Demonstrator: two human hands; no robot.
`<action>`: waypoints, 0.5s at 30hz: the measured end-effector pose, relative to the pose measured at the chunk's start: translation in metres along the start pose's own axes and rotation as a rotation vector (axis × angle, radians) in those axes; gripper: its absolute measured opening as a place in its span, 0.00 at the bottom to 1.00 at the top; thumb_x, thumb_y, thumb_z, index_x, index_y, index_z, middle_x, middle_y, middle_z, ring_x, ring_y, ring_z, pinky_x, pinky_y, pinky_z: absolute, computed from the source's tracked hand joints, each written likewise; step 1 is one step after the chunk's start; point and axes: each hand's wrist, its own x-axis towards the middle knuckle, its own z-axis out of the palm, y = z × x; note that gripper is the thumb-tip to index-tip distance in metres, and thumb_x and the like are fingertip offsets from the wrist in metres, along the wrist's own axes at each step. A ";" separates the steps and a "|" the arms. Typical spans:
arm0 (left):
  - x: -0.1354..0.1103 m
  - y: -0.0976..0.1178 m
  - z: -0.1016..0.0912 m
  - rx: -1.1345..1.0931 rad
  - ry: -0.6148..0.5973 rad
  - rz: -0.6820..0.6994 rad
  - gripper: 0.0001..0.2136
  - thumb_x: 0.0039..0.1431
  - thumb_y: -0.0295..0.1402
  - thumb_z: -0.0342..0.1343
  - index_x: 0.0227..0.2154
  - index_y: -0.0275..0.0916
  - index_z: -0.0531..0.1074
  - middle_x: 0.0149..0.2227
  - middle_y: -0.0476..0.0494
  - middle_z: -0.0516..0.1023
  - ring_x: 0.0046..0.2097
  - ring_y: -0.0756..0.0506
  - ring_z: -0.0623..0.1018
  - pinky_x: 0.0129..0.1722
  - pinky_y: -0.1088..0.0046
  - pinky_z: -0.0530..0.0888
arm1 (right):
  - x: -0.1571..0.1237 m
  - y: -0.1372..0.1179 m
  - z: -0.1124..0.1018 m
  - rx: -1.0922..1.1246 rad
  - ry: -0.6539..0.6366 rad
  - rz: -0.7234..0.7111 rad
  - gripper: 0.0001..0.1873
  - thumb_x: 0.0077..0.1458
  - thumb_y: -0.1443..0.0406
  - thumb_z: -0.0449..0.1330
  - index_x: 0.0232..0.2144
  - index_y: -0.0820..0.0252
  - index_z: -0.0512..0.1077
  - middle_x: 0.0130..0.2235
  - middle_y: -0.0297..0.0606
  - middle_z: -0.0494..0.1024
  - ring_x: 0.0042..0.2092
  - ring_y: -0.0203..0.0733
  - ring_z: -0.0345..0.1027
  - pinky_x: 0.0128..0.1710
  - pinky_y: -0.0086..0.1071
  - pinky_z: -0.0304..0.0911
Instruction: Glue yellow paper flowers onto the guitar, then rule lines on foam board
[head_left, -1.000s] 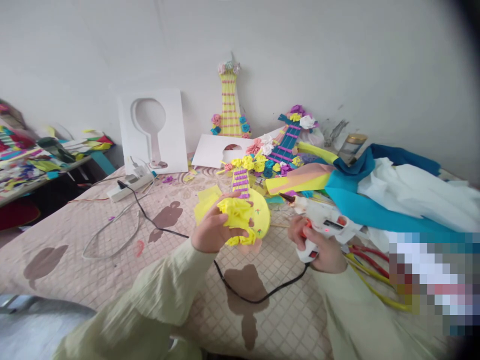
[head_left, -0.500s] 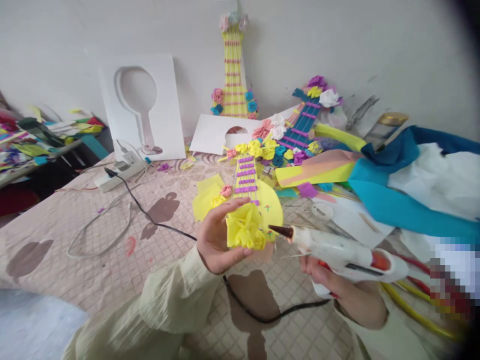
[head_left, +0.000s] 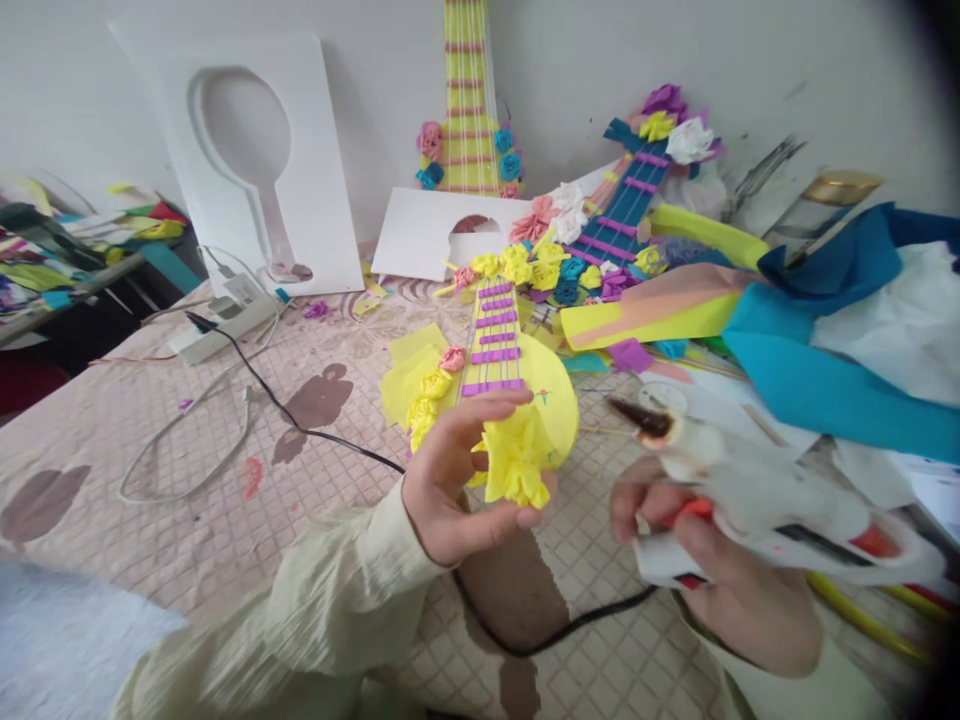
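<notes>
Between the thumb and fingers of my left hand (head_left: 450, 485) is a yellow paper flower (head_left: 516, 458), held up over the table. My right hand (head_left: 705, 540) grips a white glue gun (head_left: 757, 490) by its handle, fingers at the red trigger. Its dark nozzle (head_left: 641, 417) points left toward the flower, with a gap between them; the gun is blurred. Just behind my left hand lies a yellow toy guitar (head_left: 551, 400) with purple strips across its neck. Pink and yellow paper flowers (head_left: 433, 385) line its left side, and my hand hides part of its body.
A white board with a guitar-shaped cutout (head_left: 315, 200) leans on the wall beside a power strip (head_left: 225, 330). A black cord (head_left: 300, 425) crosses the table. A blue toy guitar (head_left: 626, 215), a jar (head_left: 825, 210) and blue crepe paper (head_left: 810, 370) crowd the right side.
The glue gun has moved right, away from the flower. My left hand has shifted slightly right and turned the flower, so more petals show. The view has tipped down a little.
</notes>
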 end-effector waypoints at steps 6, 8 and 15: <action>-0.009 0.001 0.005 0.321 -0.044 -0.121 0.27 0.41 0.35 0.63 0.48 0.40 0.63 0.46 0.38 0.68 0.39 0.46 0.70 0.22 0.80 0.65 | 0.005 -0.004 0.019 0.190 0.091 0.072 0.10 0.53 0.55 0.56 0.32 0.53 0.72 0.35 0.37 0.76 0.34 0.38 0.69 0.32 0.27 0.65; -0.010 0.001 0.007 0.327 -0.049 -0.174 0.28 0.41 0.38 0.63 0.47 0.40 0.63 0.43 0.40 0.70 0.32 0.50 0.69 0.20 0.80 0.63 | 0.005 -0.003 0.022 0.209 0.102 0.109 0.11 0.52 0.55 0.57 0.32 0.53 0.72 0.35 0.37 0.76 0.34 0.39 0.69 0.32 0.28 0.66; -0.006 0.001 0.004 0.348 -0.096 -0.149 0.22 0.48 0.45 0.57 0.44 0.38 0.67 0.34 0.43 0.67 0.33 0.48 0.68 0.27 0.75 0.65 | 0.007 0.001 0.022 0.223 0.106 0.122 0.10 0.52 0.56 0.58 0.32 0.55 0.72 0.35 0.39 0.76 0.35 0.39 0.70 0.32 0.27 0.66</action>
